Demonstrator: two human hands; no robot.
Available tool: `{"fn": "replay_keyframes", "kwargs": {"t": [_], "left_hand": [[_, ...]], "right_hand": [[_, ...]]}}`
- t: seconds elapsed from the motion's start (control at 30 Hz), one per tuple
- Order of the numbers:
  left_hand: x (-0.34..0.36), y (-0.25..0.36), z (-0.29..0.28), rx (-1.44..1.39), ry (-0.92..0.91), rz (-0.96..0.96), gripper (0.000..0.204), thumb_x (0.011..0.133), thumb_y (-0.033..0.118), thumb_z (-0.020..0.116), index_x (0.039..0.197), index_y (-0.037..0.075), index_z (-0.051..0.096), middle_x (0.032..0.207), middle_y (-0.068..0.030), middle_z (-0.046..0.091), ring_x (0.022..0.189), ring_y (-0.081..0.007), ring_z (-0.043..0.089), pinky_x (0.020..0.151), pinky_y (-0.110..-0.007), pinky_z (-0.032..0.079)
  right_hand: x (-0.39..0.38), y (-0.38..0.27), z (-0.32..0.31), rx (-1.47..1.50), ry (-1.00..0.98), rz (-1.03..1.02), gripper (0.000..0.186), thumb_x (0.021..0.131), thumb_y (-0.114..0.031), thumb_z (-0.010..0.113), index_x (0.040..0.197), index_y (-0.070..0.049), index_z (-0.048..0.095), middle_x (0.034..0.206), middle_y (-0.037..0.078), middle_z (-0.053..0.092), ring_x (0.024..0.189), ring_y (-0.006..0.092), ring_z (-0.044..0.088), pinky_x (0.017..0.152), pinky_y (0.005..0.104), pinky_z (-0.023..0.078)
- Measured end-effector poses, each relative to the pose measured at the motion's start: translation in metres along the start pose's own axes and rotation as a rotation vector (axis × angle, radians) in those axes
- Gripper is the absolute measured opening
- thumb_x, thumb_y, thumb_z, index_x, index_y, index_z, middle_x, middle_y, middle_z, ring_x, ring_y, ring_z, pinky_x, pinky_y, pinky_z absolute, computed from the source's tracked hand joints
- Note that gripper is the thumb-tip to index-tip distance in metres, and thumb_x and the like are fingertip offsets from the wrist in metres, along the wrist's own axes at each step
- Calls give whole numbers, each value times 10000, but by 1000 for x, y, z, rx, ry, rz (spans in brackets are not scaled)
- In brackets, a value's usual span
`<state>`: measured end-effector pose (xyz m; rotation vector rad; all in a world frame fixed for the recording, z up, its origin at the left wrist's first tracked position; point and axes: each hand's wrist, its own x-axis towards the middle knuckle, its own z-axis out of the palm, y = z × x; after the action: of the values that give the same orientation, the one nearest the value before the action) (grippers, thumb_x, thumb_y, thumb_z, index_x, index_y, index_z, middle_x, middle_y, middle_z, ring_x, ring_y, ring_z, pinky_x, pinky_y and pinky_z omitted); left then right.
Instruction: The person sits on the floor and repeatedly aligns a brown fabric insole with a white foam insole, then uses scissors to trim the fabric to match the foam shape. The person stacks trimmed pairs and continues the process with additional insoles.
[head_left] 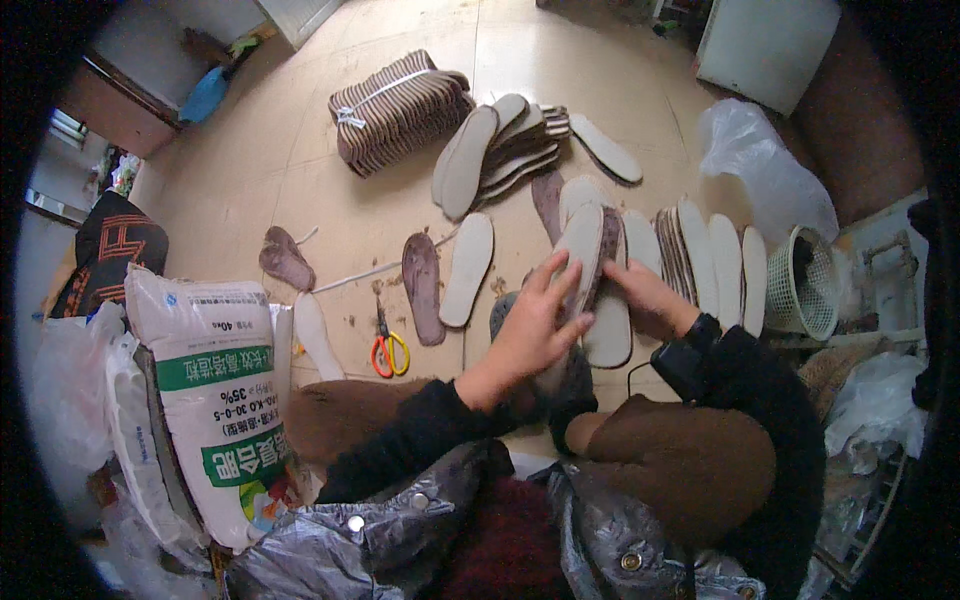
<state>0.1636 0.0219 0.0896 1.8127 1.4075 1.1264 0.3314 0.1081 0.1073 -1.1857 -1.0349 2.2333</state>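
Note:
My left hand (528,330) and my right hand (650,298) hold a pair of insoles (583,245) upright between them, just above the floor. The insoles are off-white on one face and fuzzy brown on the other. My left fingers lie across the pale face, and my right fingers grip the brown side, partly hidden. Behind and below them rest more pale insoles (608,345). To the left, a pale insole (467,270) lies beside a brown one (424,290). Scissors (387,345) with red and yellow handles lie nearer my left knee.
A tied bundle of insoles (400,110) and a loose stack (510,150) sit farther out. A row of insoles (705,260) stands at right, beside a pale green basket (805,285) and a clear plastic bag (765,165). A large white-and-green sack (215,320) stands at left.

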Motion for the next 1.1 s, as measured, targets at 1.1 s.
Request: {"fn": "replay_keyframes", "kwargs": {"t": [1.1], "left_hand": [[-9,-29,6,-313,-138,-260,785,818,189,643,1456,73,200,1432,-174,312,1293,-293,348,1063,-397,289]], "right_hand": [[2,-1,-2,-243,-76,12,449,927,-359,544,1193,2,511,1022,89,626,844,162,617,725,329,531]]}}
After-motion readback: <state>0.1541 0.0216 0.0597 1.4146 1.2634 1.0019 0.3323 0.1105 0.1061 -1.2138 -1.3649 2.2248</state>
